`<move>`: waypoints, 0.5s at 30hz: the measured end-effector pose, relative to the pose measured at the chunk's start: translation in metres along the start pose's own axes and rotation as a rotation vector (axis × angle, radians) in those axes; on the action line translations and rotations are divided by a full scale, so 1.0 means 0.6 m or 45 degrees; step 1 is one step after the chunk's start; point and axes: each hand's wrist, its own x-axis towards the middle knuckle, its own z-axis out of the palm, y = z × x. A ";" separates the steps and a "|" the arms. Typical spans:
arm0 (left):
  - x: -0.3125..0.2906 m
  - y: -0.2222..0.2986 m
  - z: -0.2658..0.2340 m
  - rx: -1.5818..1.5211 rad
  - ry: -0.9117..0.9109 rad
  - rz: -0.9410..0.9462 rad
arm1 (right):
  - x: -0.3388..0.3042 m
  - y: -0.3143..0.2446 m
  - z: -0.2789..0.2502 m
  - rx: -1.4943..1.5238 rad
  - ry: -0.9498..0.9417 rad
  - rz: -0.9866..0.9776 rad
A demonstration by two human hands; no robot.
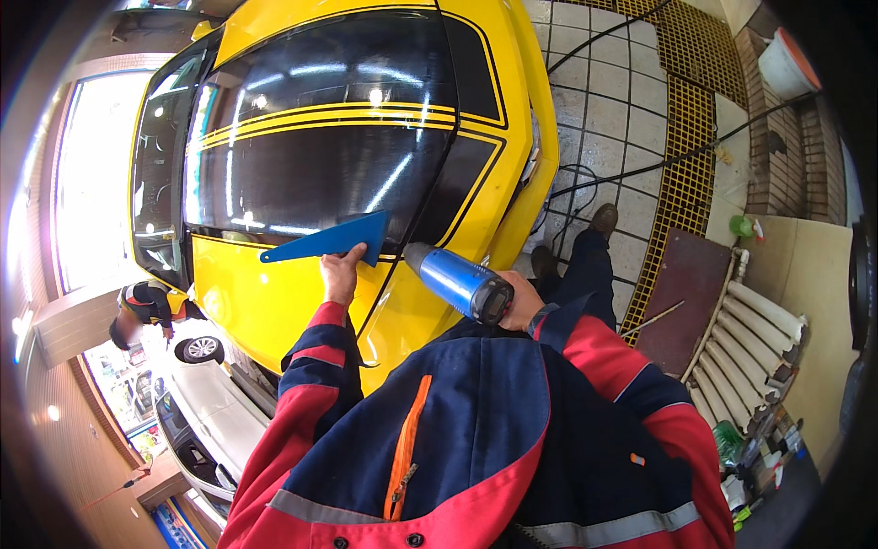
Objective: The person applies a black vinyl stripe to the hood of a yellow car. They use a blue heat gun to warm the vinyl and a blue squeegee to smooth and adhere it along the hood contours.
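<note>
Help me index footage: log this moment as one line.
left hand: holding blue scraper over car hood | right hand: holding blue handheld tool, aimed toward hood | background: another person near pale car

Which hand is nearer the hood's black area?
Left. The left hand is just beside the black area, holding the blue scraper; the right hand is farther off, holding the blue heat gun.

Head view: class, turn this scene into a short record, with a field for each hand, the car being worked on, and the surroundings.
Left hand: holds a flat blue blade
Right hand: grips a blue cylindrical power tool, its dark nozzle toward the car
Car: yellow car with black panels
Floor: pale tiles, yellow grating
Right side: white radiator, maroon board
Left side: another person near a pale car
</note>
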 end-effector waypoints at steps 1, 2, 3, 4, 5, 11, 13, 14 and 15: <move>0.001 0.000 0.001 0.027 0.007 0.009 | 0.001 0.008 0.004 0.051 0.004 0.039; 0.001 0.000 0.001 0.048 0.010 -0.019 | 0.002 0.016 0.009 0.103 0.007 0.079; 0.001 0.001 0.002 0.117 -0.008 0.009 | 0.001 0.023 0.010 0.133 -0.005 0.107; 0.001 0.000 0.004 0.177 -0.034 0.000 | 0.001 0.031 0.012 0.161 -0.017 0.135; -0.001 0.000 0.006 0.237 -0.061 -0.009 | 0.001 0.038 0.011 0.167 -0.043 0.153; -0.020 0.008 0.022 0.228 -0.020 0.172 | 0.001 0.045 0.011 -0.033 -0.038 0.039; -0.026 0.016 0.023 0.251 -0.039 0.182 | 0.005 0.033 0.005 -0.053 -0.081 0.044; -0.028 0.021 0.024 0.241 -0.048 0.184 | 0.013 0.027 0.002 0.003 -0.132 0.054; -0.032 0.024 0.025 0.218 -0.055 0.178 | 0.016 0.018 -0.003 0.018 -0.167 0.093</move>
